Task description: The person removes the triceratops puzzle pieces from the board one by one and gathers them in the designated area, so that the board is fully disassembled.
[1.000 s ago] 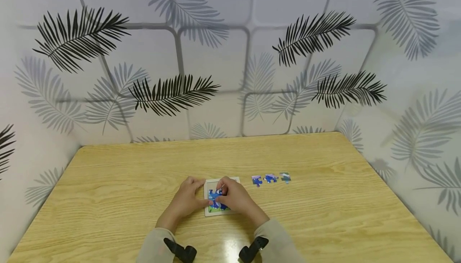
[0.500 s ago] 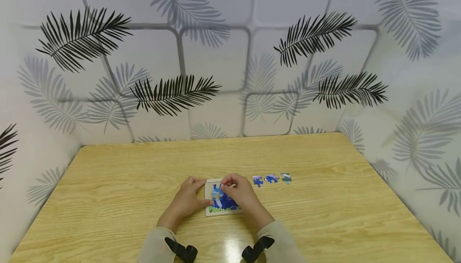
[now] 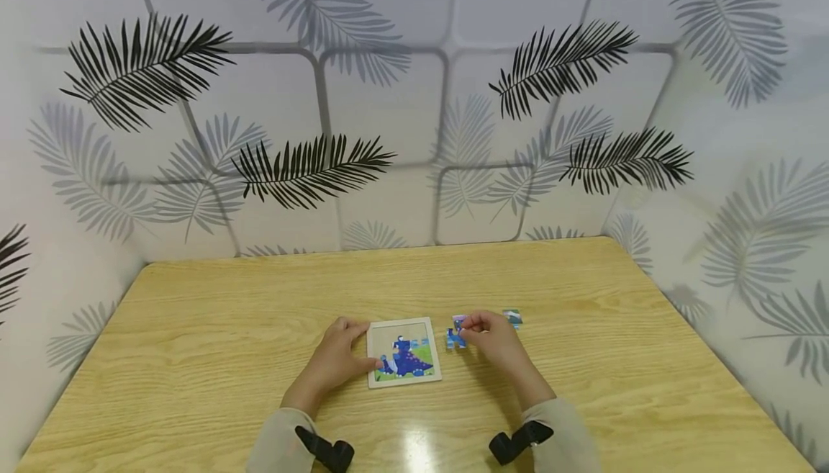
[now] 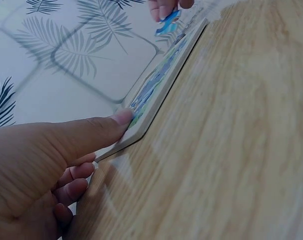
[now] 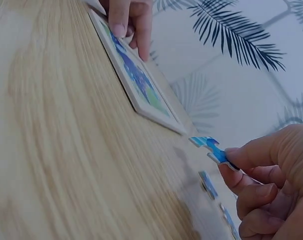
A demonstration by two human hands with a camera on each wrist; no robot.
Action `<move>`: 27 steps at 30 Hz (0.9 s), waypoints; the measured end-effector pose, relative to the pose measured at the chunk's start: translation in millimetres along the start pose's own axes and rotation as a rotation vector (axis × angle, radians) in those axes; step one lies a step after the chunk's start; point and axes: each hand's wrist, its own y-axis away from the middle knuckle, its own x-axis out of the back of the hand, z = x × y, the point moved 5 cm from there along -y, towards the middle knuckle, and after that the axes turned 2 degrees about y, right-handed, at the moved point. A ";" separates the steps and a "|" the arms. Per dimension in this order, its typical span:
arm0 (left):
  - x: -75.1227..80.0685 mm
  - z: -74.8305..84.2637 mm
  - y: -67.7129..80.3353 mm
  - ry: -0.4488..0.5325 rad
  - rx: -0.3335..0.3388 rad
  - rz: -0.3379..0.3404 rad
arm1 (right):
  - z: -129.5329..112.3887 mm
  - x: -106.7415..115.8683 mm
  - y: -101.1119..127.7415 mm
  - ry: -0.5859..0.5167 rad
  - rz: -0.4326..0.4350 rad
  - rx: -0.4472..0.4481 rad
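Left hand (image 3: 335, 361) grips the square pale-wood puzzle tray (image 3: 404, 385) by its left side, likely against sliding; right hand (image 3: 500, 345) pinches a blue knobbed jigsaw piece (image 5: 219, 157) near the tray's right side, by one end, I'd guess for turning. Farther: loose green-white jigsaw piece (image 3: 512, 317). My right wrist feed shows the pinch side-on; head feed, the tray's unfilled top.

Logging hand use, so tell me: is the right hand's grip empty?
No, in the right wrist view the right hand's grip pinches a blue puzzle piece, part of which juts out plainly.
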 end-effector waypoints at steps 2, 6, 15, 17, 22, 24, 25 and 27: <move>0.3 0.1 -0.2 -0.001 0.001 -0.001 | 4.8 5.5 0.6 0.024 0.012 -0.002; 0.6 -0.2 0.0 0.003 0.008 -0.003 | 11.0 11.8 2.8 0.073 0.025 -0.008; 0.0 -0.8 0.3 0.012 0.004 0.001 | 13.9 11.5 3.9 0.134 0.039 0.002; -0.3 -1.0 0.4 0.012 0.003 0.001 | 12.9 11.7 4.2 0.152 0.049 0.005; -0.5 -0.7 0.0 0.008 -0.003 -0.001 | 9.2 14.8 4.4 0.156 0.088 0.015; -0.2 -0.6 -0.1 0.005 -0.003 -0.002 | 8.5 16.0 3.6 0.143 0.097 0.012; -0.1 -0.6 -0.1 0.005 -0.005 -0.002 | 8.5 16.5 3.3 0.135 0.100 0.010; 0.2 -0.2 0.1 0.008 -0.004 -0.002 | 9.0 17.1 3.2 0.125 0.101 0.007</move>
